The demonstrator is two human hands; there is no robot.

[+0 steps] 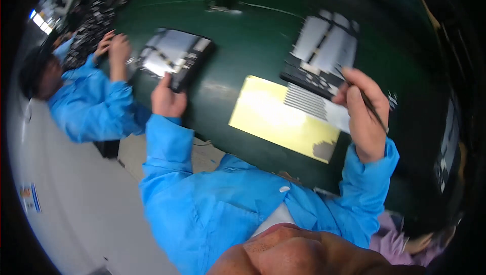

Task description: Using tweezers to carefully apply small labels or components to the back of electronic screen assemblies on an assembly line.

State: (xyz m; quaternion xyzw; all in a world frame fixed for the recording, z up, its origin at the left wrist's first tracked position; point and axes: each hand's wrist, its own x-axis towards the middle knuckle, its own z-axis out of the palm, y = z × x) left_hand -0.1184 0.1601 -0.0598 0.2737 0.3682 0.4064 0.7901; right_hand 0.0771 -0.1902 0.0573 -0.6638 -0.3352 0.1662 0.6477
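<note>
My left hand grips the near edge of a stack of flat silver-and-black parts, thumb on top, the fingers beneath hidden. On the right, my right hand is closed around a thin dark tool, seemingly tweezers. Its tip reaches the near side of a second stack of silver-and-black parts; whether it pinches anything is too blurred to tell. Below that stack lies a yellow sheet, with a white liner bearing grey strips over its upper right part.
Both stacks rest on a green tabletop. To my left, a co-worker in a blue sleeve has both hands raised near a heap of small dark parts. A lilac sleeve shows at lower right.
</note>
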